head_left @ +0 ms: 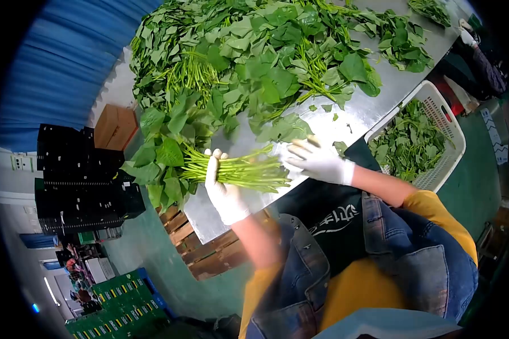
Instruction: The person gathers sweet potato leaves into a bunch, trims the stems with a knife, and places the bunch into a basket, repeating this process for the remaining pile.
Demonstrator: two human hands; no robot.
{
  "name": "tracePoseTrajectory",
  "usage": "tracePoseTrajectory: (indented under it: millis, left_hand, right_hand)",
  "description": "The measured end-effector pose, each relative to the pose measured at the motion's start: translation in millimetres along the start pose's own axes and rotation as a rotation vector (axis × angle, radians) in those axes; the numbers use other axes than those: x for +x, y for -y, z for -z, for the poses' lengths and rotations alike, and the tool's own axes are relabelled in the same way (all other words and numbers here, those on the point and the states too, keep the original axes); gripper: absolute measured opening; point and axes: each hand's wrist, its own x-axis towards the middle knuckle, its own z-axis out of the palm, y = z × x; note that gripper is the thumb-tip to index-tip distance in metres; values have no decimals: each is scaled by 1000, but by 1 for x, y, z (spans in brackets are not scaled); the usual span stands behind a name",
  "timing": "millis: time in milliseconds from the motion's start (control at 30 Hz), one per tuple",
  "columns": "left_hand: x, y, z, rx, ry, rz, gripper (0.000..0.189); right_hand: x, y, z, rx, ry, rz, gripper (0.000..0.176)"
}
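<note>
A bundle of leafy greens (237, 171) lies sideways, its leaves to the left and its cut stems to the right. Gloved in white, my left hand (223, 189) is wrapped round the stems near their middle. My right hand (316, 161), also in a white glove, is just right of the stem ends with its fingers spread and slightly blurred; it holds nothing that I can make out. A large heap of the same greens (249, 51) covers the far part of the metal table (206, 217), and loose leaves lie near my right hand.
On the right stands a white plastic basket (457, 133) with greens inside. A person's gloved hand (467, 35) shows at the upper right. Left are a cardboard box (116, 127) and black crates (85, 198); green crates (121, 302) stand lower left. A wooden pallet (209, 254) is below the table.
</note>
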Motion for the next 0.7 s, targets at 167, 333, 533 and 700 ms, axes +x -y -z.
tracePoseTrajectory:
  millis: [167,333,533,700]
  left_hand:
    - [-10,-6,9,23,-12,-12,26]
    - [-5,-6,25,-15,-47,9,22]
    - [7,10,15,-80,67,80,22]
    - [5,19,-4,54,-57,97,26]
  right_hand:
    - [43,-49,62,-398,97,-403,43]
    - [-98,-149,155,-720,-213,-885,27]
    - [-270,-118,238,-1107,145,-1596,34]
    - [-142,-64,194,-732,-332,-809,39]
